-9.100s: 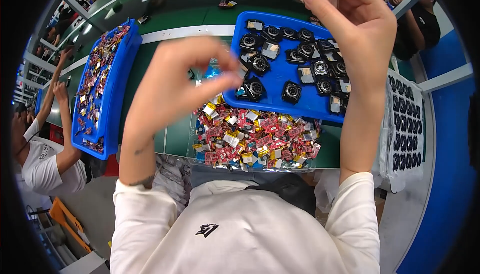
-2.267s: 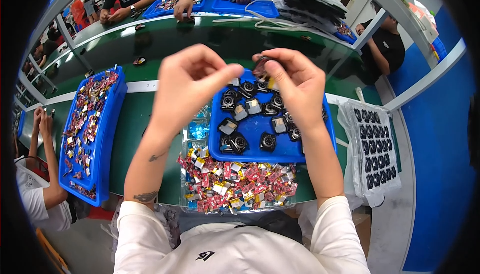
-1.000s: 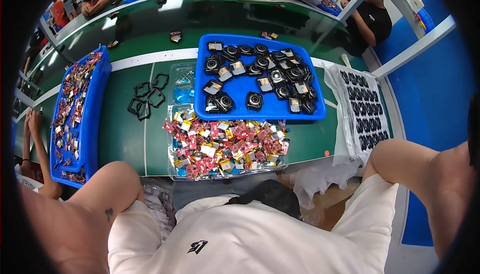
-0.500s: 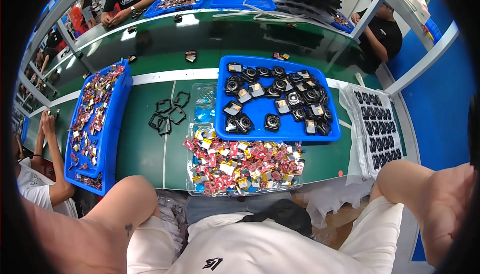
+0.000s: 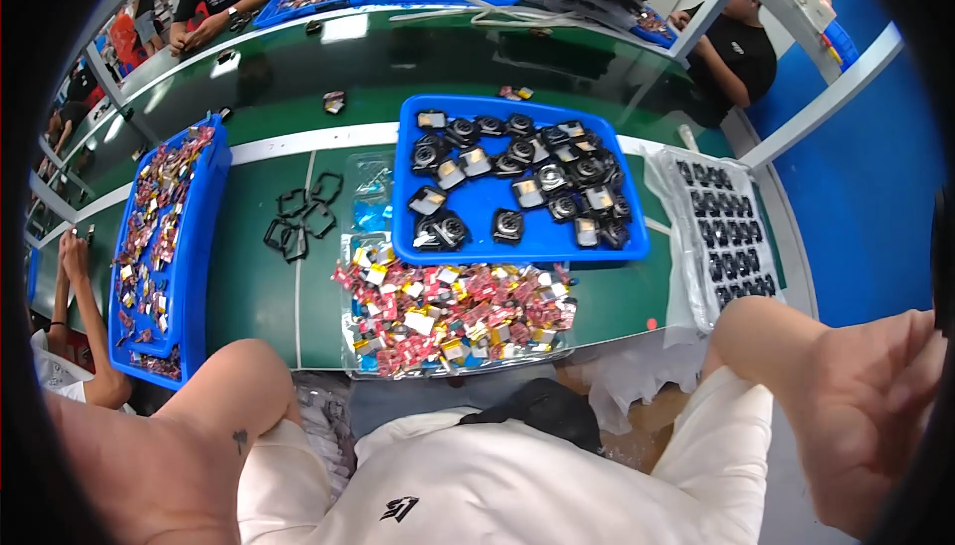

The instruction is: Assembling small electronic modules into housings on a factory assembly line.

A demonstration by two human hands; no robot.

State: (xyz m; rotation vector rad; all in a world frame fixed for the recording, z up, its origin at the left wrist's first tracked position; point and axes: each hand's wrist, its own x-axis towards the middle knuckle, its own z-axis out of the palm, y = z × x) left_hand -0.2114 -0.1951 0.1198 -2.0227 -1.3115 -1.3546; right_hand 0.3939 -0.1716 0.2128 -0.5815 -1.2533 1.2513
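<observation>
Landmark: big blue tray [image 5: 542,235] on the green bench [image 5: 244,311], black watch cases [image 5: 507,225] lying loose in it, some dial-side up, some showing silver backs. Left hand [image 5: 90,460] well apart from blue tray, to its lower left, cut by the dark rim; fingers out of the picture, so can't tell if grasping or released. Nearest it: narrow blue bin [image 5: 202,281], far left of blue tray, filled with small red and yellow parts. Right hand [image 5: 875,396] well apart, lower right of blue tray, palm showing, fingers loosely bent and partly lost in the rim; can't tell if anything's in them. Nearest it: white-lined tray [image 5: 679,237] right of blue tray, rows of black pieces [image 5: 731,234]. Pile of red boards and silver-yellow cells [image 5: 453,321] just in front of blue tray, on clear plastic tray [image 5: 366,163]. Black open frames [image 5: 304,212] bunched left of blue tray. Co-worker in black top [image 5: 741,53] beyond blue tray, to its right.
</observation>
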